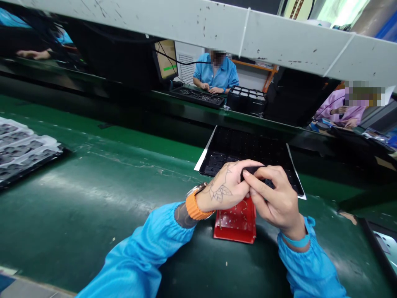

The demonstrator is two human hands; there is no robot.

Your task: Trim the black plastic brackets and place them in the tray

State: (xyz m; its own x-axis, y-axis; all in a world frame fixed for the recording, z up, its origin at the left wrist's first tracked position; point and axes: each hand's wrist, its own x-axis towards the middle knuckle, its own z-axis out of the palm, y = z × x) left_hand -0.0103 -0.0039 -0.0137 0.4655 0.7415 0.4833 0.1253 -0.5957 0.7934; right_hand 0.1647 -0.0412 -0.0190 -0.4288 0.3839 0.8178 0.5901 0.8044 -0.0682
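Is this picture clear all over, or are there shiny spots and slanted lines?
Head view: a pale sheen lies on the green belt; the white beam overhead runs tilted; the left hand and right hand, pinching a small black part, are sharp; the far bench is dim.

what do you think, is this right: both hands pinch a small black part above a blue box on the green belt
Not quite: the head view shows the box under the hands is red, not blue. The rest holds: the left hand and right hand pinch the small black part above it on the green belt.
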